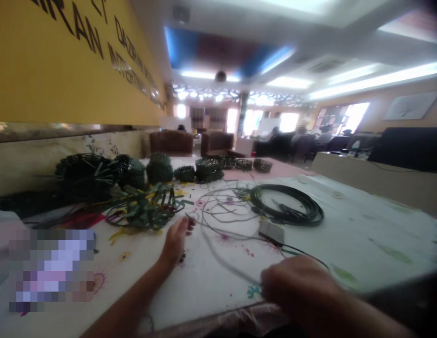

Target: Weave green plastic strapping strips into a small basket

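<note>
Grey strand [225,264] is sagging over flowered cloth [355,225] near a yellow wall [38,80], left hand [176,239] pinching it, right hand [297,281] clenching it.

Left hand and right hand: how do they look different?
The left hand looks smaller; the right hand, nearer the camera, looks bigger. The left hand is fairly sharp; the right hand is blurrier and seems closed on a grey strip. Both are bare.
</note>
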Demonstrator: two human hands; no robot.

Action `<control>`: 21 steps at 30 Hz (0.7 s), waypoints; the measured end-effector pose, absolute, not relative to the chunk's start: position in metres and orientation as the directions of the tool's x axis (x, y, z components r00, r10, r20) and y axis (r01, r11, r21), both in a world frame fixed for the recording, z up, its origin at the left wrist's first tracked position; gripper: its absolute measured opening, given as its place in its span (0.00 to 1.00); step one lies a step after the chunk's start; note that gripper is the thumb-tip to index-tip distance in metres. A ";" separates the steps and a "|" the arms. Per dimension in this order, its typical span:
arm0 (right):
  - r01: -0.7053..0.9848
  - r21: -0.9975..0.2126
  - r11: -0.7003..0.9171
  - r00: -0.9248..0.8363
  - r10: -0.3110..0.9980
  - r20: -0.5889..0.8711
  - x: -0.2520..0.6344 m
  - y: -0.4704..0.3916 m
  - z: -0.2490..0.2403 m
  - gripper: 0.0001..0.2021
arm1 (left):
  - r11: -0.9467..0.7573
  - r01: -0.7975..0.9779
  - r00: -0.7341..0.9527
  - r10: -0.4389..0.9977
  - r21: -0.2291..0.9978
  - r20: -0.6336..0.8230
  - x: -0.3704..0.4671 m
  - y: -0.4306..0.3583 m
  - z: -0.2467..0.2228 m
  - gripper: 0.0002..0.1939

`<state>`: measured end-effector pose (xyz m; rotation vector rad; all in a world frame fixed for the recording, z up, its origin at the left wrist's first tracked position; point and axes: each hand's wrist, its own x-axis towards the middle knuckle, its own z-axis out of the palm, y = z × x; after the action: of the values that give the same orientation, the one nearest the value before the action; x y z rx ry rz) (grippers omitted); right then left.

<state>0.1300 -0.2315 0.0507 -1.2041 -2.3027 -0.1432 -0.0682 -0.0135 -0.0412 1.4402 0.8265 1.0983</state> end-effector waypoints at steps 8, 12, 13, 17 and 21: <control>0.832 -0.167 0.529 -0.499 0.845 0.190 0.093 -0.230 -0.019 0.08 | 0.201 -0.005 0.602 0.783 0.980 -0.158 -0.082 -0.037 0.008 0.23; 0.818 -0.224 0.530 -0.511 0.848 0.138 0.099 -0.218 -0.038 0.06 | 0.075 0.126 0.646 0.750 0.989 -0.139 -0.086 -0.057 0.002 0.26; 0.804 -0.265 0.533 -0.517 0.846 0.133 0.100 -0.216 -0.037 0.07 | 0.061 0.127 0.653 0.746 0.990 -0.130 -0.086 -0.063 -0.002 0.25; 0.746 -0.438 0.502 -0.485 0.860 0.159 0.114 -0.197 -0.024 0.15 | 0.025 0.020 0.582 0.813 0.999 -0.032 -0.092 -0.079 -0.012 0.24; 0.864 -0.270 0.425 -0.383 0.903 0.195 0.155 -0.156 -0.031 0.14 | 0.009 -0.110 0.416 0.908 0.994 0.038 -0.099 -0.087 -0.005 0.23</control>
<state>0.1549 -0.1559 -0.0311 -1.5247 -2.3726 0.1759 -0.0995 -0.0865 -0.0052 1.3136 0.8048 0.9473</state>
